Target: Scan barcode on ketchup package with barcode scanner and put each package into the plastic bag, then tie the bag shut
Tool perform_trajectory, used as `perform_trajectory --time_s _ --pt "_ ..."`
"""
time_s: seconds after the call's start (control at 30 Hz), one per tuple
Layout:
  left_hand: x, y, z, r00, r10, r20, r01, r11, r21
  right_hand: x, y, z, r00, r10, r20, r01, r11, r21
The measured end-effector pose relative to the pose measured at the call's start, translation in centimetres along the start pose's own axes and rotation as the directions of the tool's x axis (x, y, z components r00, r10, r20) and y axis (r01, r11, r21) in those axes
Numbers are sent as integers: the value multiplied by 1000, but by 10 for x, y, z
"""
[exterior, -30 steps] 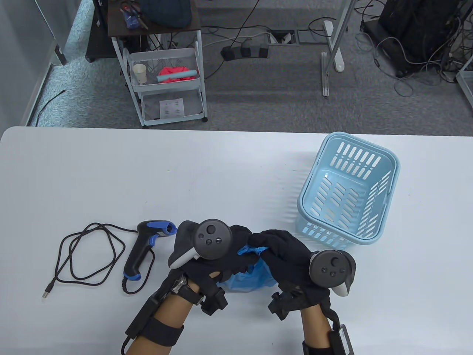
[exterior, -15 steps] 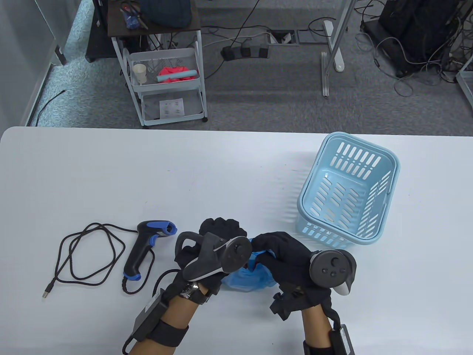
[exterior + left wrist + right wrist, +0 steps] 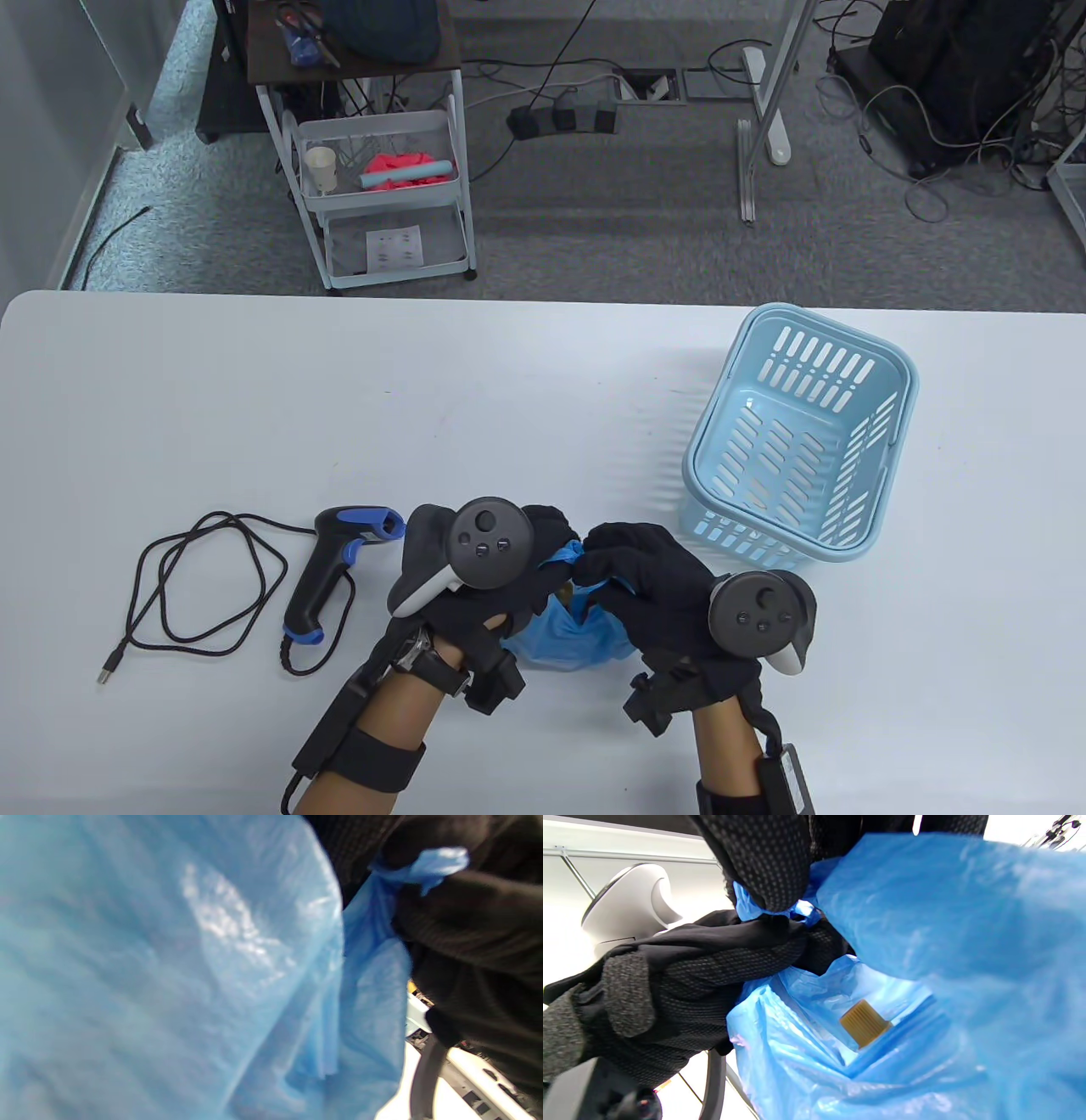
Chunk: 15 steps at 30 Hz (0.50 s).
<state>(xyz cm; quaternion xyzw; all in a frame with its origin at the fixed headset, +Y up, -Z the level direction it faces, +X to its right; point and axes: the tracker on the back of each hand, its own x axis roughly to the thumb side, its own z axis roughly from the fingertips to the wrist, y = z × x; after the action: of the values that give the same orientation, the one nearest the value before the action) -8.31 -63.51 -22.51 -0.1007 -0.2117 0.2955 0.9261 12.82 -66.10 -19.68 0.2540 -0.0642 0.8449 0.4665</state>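
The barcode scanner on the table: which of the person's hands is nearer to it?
Left. The left hand is just right of the barcode scanner; the right hand is farther right, beyond the blue plastic bag both hands pinch.

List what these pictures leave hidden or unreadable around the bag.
- Knot state: table view, both hands cover the blue bag's neck.
- Ketchup packages: right wrist view shows only a ribbed yellow cap; plastic hides the rest.
- Left wrist view: blurred bag fills the frame.

no readable txt anywhere, sheet (image 3: 394, 247) on cart shelf has print but too small to read
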Motion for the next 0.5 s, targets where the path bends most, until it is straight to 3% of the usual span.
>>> perform_trajectory --time_s 0.33,0.5 --pt "-3 8 5 989 134 61 -131 990 -46 -4 0 0 999 -30 -25 29 999 -34" --pt "0 10 6 988 137 68 -137 991 -11 -5 1 0 999 -27 -32 26 999 -38"
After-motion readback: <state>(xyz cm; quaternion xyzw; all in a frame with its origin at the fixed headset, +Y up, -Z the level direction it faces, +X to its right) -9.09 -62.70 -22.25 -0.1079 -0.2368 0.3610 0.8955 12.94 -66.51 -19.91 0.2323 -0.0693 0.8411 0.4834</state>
